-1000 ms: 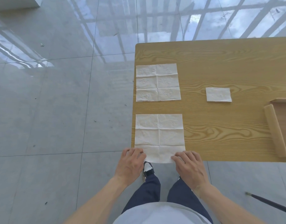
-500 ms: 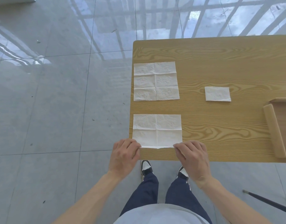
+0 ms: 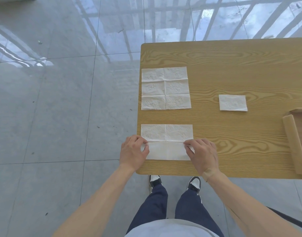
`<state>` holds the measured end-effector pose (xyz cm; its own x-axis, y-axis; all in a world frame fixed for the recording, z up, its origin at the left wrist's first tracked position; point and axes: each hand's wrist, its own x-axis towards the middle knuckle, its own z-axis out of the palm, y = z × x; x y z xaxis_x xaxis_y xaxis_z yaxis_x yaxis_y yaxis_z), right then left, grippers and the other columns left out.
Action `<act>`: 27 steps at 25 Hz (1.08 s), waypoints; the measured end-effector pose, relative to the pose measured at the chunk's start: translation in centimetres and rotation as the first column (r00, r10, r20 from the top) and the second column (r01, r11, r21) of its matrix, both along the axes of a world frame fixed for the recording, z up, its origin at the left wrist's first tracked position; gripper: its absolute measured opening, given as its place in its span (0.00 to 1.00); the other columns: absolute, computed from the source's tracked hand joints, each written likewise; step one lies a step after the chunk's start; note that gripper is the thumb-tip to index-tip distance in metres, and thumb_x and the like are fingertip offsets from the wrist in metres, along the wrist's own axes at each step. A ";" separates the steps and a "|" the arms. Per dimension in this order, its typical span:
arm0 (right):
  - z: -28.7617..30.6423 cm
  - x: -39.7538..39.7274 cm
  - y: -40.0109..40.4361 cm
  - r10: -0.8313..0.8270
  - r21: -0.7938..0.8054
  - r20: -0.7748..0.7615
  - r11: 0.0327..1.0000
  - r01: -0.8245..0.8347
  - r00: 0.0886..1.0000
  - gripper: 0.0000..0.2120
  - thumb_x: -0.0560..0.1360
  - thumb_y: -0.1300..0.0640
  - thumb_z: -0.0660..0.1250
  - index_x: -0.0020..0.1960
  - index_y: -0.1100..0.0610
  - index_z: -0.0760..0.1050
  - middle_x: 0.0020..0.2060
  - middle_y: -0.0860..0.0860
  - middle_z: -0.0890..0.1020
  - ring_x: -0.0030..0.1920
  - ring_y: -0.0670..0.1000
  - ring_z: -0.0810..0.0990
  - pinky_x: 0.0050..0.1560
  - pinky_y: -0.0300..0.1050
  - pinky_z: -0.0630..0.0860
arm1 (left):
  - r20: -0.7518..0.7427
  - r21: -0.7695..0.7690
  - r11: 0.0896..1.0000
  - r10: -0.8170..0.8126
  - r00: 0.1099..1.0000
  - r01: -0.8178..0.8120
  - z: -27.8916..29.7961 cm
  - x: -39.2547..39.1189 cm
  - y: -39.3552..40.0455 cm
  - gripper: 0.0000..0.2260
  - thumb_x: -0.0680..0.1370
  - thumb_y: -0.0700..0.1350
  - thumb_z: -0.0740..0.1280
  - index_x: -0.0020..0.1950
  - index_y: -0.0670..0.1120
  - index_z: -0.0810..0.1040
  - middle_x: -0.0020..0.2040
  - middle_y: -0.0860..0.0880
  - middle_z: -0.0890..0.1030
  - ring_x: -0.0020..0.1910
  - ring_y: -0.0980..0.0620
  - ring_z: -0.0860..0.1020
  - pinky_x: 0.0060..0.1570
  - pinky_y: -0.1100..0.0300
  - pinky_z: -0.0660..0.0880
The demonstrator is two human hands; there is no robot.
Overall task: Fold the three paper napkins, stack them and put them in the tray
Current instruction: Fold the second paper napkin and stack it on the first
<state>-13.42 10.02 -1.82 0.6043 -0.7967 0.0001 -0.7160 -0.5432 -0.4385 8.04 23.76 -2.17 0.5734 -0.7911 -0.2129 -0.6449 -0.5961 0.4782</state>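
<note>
White paper of the near napkin [image 3: 167, 142], by the table [image 3: 232, 69]'s near edge, has just been folded away, pinched by the left hand [image 3: 133, 153] and right hand [image 3: 202, 154], so its folding is underway.

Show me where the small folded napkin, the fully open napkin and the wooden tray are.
small folded napkin [image 3: 232, 102], head view, middle of its top face.
open napkin [image 3: 165, 88], head view, where its creases cross near the centre.
wooden tray [image 3: 293, 142], head view, on its left rim.
</note>
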 end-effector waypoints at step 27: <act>-0.5 0.8 -1.7 0.082 0.043 -0.160 0.996 -0.076 0.984 0.10 0.73 0.53 0.74 0.54 0.51 0.83 0.52 0.50 0.82 0.57 0.58 0.78 0.57 0.55 0.70 | 0.177 0.047 0.989 -0.149 0.973 0.142 0.5 1.5 -1.2 0.08 0.74 0.45 0.74 0.52 0.50 0.83 0.53 0.50 0.80 0.53 0.47 0.76 0.53 0.51 0.70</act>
<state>-12.67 8.37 -2.29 0.6551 -0.7441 -0.1309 -0.7345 -0.5865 -0.3414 9.50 22.56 -1.69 0.4840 -0.8629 -0.1453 -0.7994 -0.5036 0.3276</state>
